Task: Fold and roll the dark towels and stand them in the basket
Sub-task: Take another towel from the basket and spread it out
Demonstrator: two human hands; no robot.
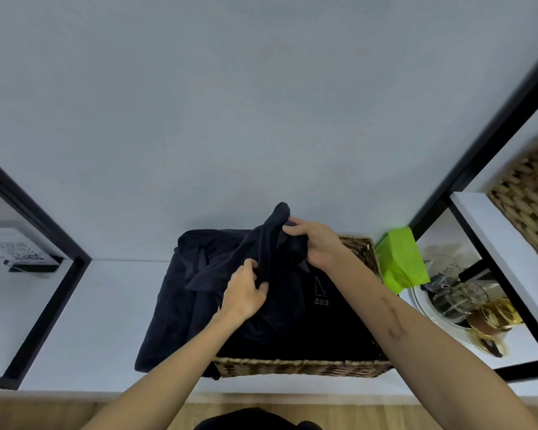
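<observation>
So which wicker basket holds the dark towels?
The low wicker basket on the white shelf under both hands; the other wicker basket, upper right, shows none.

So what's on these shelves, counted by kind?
Wicker baskets: 2, one under the hands, one upper right
Dark towels: a heap, count unclear; 1 held
Green bag: 1
White plate: 1
Hands: 2, left, right
Total: 7, the heap apart

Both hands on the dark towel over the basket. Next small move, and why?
Probably lift the dark towel clear of the wicker basket and spread it flat to fold. The left hand and right hand grip it bunched and unfolded above the basket, while more dark cloth drapes over the basket's left rim.
</observation>
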